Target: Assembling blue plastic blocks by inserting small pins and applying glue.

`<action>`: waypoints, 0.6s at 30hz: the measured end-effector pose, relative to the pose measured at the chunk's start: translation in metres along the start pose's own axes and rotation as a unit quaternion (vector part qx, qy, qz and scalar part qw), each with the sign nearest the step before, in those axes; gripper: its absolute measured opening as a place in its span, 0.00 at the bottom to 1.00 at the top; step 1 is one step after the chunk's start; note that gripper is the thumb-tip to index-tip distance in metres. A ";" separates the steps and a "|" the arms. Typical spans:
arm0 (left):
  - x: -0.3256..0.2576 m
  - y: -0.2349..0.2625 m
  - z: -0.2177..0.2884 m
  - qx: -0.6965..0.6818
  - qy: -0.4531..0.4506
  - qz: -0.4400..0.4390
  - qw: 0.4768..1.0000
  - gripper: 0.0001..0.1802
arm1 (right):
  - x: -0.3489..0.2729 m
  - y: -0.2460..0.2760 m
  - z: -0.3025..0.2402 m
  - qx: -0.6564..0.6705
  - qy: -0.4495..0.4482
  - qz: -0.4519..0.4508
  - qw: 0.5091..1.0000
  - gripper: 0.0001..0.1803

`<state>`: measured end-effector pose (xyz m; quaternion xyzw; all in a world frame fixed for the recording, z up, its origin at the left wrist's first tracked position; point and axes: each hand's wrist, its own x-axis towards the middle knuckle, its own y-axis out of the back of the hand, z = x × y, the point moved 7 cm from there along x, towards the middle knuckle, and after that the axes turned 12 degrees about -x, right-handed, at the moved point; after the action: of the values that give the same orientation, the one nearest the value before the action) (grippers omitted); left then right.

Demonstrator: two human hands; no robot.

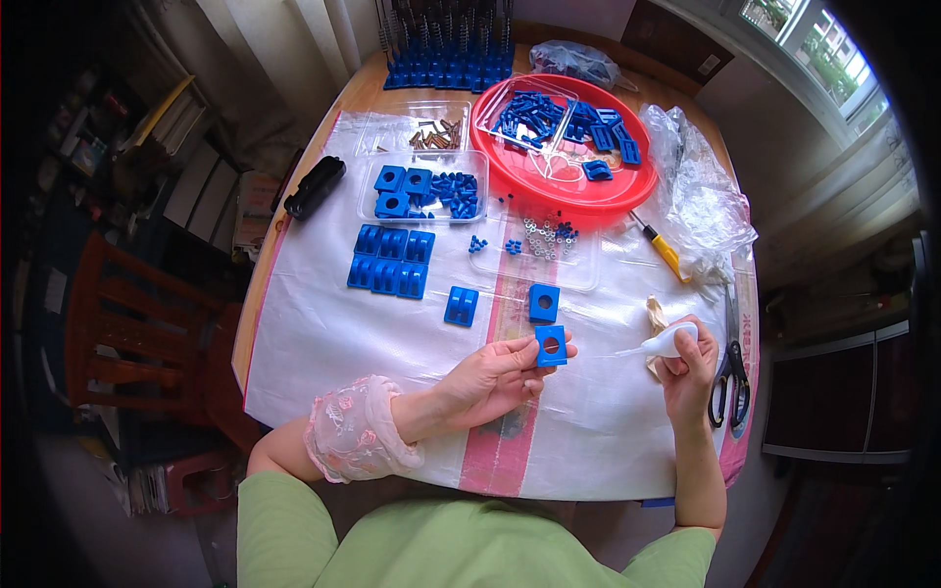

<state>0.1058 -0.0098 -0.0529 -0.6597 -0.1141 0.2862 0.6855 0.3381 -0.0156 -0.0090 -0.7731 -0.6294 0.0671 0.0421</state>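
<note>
My wooden table, covered by a white woven plastic sheet, holds my left hand pinching a blue square plastic block and my right hand gripping a small white squeeze bottle, bare sheet toward seven o'clock.

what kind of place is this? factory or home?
Likely a home, with piecework at a wooden dining table: a wooden chair and curtained window beside it. The left hand holds a blue block; the right hand holds a small white squeeze bottle.
</note>
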 end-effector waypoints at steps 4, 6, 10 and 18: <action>-0.001 -0.001 0.000 -0.007 0.002 0.003 1.000 0.26 | 0.000 -0.001 0.000 -0.006 0.003 -0.007 1.000 0.08; -0.001 0.000 0.000 -0.005 0.001 0.003 1.000 0.26 | 0.000 0.001 -0.001 -0.004 0.005 -0.012 1.000 0.08; -0.001 0.000 0.000 -0.003 0.001 0.003 1.000 0.26 | 0.001 0.003 0.000 0.068 -0.004 -0.011 0.998 0.09; 0.000 0.000 0.002 -0.006 -0.003 -0.007 1.000 0.26 | 0.010 0.024 0.011 0.181 -0.006 0.064 0.981 0.09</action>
<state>0.1046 -0.0082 -0.0526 -0.6619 -0.1226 0.2825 0.6835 0.3618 -0.0111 -0.0243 -0.7912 -0.5560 0.1871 0.1728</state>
